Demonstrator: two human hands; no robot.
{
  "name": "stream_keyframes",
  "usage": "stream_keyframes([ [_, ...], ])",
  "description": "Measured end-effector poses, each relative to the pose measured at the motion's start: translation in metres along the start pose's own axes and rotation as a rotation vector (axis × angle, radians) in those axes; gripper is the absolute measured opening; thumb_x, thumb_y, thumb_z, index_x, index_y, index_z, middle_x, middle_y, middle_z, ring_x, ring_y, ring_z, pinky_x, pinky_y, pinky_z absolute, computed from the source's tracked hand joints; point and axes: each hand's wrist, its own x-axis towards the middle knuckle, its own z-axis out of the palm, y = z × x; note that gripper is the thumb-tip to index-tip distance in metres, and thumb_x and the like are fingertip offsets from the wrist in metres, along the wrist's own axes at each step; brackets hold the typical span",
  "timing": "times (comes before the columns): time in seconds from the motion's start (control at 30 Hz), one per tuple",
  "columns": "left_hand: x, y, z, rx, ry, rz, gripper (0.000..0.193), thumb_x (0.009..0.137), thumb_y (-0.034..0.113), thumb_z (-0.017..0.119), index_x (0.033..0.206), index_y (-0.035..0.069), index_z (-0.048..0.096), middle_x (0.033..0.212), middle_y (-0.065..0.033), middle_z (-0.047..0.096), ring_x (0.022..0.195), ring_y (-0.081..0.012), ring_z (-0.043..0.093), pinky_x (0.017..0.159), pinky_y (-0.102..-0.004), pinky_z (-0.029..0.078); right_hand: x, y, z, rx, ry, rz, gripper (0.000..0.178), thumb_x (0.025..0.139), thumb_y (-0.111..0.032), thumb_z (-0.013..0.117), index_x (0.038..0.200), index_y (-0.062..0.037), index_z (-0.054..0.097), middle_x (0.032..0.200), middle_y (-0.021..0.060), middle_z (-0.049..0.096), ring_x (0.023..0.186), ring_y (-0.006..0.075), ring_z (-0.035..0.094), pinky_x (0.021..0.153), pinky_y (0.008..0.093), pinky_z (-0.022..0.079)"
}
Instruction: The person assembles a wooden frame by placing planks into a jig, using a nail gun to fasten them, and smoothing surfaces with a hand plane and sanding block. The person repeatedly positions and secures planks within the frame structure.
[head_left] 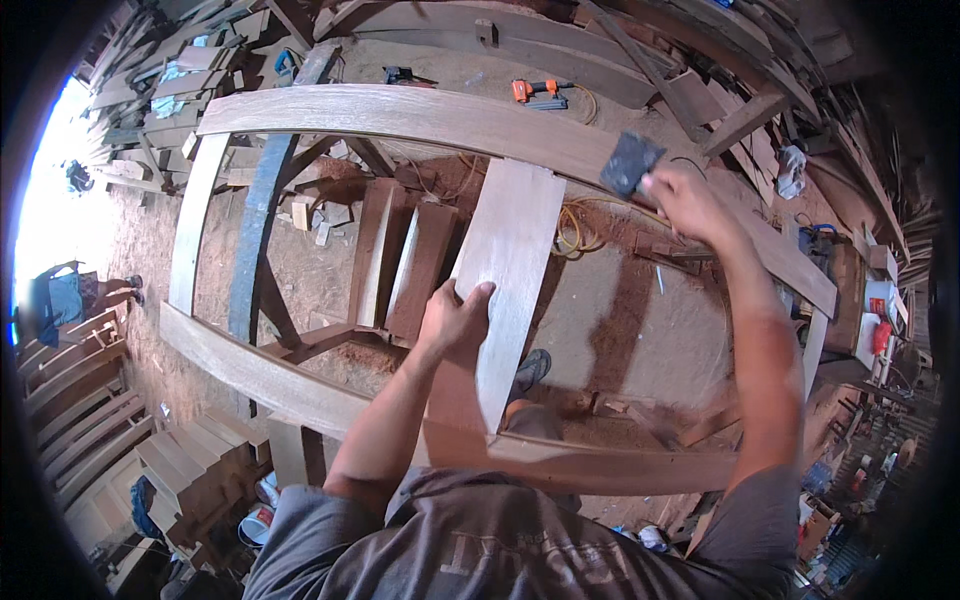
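Note:
My right hand (690, 203) grips a mallet with a dark, blocky head (632, 163), slightly blurred, raised over the far rail (400, 104) of a wooden frame. Between the far rail and the near rail (610, 466) runs a wide pale crosspiece board (517, 215). My left hand (455, 318) is closed on the left edge of this board, thumb lying on its top face. The board's far end meets the far rail, to the left of the mallet. A narrower end piece (200, 225) joins the rails at the left.
A blue-grey support beam (258, 235) passes under the frame. Brown planks (415, 270) stand below it, near a coiled yellow hose (572, 228). An orange nail gun (540, 92) lies beyond the far rail. Stacked boards (190, 455) sit at the lower left.

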Motion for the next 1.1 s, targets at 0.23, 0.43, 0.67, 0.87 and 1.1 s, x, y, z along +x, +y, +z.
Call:
stream_keyframes([
  [0.23,-0.002,0.027,-0.002,0.072,0.003,-0.082,0.059,0.092,0.048,0.077,0.089,-0.009,0.06,0.07,-0.0211,0.063,0.067,-0.0223,0.062,0.061,-0.0417,0.05,0.169,-0.029,-0.02,-0.169,0.081,-0.013,0.049,0.107,-0.047,0.052,0.106,-0.0028,0.071,0.071,0.011,0.066,0.061,0.0237,0.068,0.058,0.044,0.056],
  [0.43,0.001,0.014,0.001,0.022,0.062,-0.084,0.061,0.089,0.051,0.081,0.08,-0.004,0.057,0.059,-0.0169,0.06,0.052,-0.0229,0.058,0.051,-0.0399,0.047,0.229,-0.062,-0.008,-0.523,-0.199,-0.007,0.05,0.106,-0.052,0.052,0.114,-0.0077,0.073,0.07,0.0109,0.064,0.063,0.0231,0.069,0.059,0.0431,0.057],
  [0.67,0.002,0.025,-0.003,0.049,-0.012,-0.181,0.056,0.092,0.045,0.079,0.099,-0.009,0.066,0.074,-0.0188,0.07,0.067,-0.0202,0.067,0.062,-0.037,0.053,0.251,-0.048,-0.024,-0.302,-0.044,-0.045,0.052,0.108,-0.052,0.048,0.104,-0.0031,0.067,0.065,0.0089,0.06,0.048,0.0182,0.058,0.043,0.0381,0.047],
  [0.87,0.003,0.016,0.005,-0.011,0.09,-0.103,0.061,0.089,0.052,0.081,0.077,-0.002,0.055,0.057,-0.0139,0.06,0.051,-0.0181,0.057,0.05,-0.0372,0.047,0.242,-0.074,0.008,-0.537,-0.223,-0.156,0.056,0.109,-0.051,0.047,0.09,-0.0005,0.06,0.063,0.0112,0.06,0.049,0.0226,0.061,0.046,0.0392,0.051],
  [1.1,0.001,0.024,0.0,0.038,0.017,-0.135,0.059,0.091,0.048,0.08,0.079,-0.004,0.055,0.062,-0.0146,0.06,0.059,-0.0158,0.056,0.055,-0.037,0.049,0.28,-0.017,-0.019,-0.289,0.073,-0.229,0.053,0.105,-0.055,0.054,0.11,-0.0059,0.073,0.06,0.0072,0.057,0.047,0.018,0.059,0.042,0.0365,0.048],
])
